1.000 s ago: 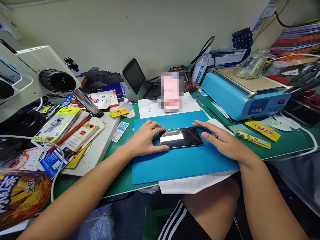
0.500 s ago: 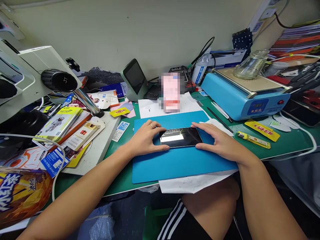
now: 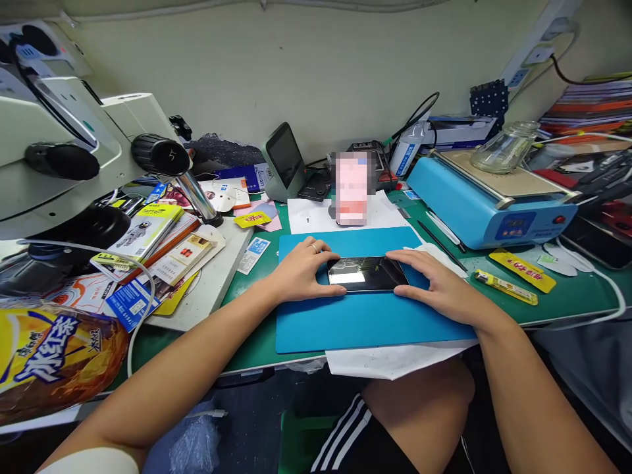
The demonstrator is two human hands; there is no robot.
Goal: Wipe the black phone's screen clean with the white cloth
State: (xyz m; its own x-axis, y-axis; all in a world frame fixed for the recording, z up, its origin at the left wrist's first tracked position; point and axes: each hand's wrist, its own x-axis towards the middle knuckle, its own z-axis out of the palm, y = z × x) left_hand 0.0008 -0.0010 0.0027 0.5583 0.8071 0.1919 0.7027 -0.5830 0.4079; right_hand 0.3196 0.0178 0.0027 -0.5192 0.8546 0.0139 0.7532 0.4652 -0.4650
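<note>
A smartphone [image 3: 368, 274] with a dark, glossy screen lies face up and lengthwise on a blue work mat [image 3: 355, 322]. My left hand [image 3: 309, 271] grips its left end, thumb at the near edge and fingers at the far edge; a ring shows on one finger. At the right end, my right hand [image 3: 434, 282] holds the phone the same way. Light reflects off the left part of the screen. Behind the mat stands an upright pink screen [image 3: 351, 191], blurred out.
On the left are a microscope [image 3: 158, 155], stacked boxes [image 3: 148, 234] and a large drink bottle [image 3: 54, 355]. A blue heating plate machine [image 3: 459, 204] carrying a glass jar [image 3: 506, 148] is at right. Nearby lie a black pen-like tool [image 3: 442, 243] and a yellow cutter [image 3: 506, 288].
The view has shifted slightly to the left, so the scene sits further right in the picture. Both hands keep their hold on the phone, which stays on the mat.
</note>
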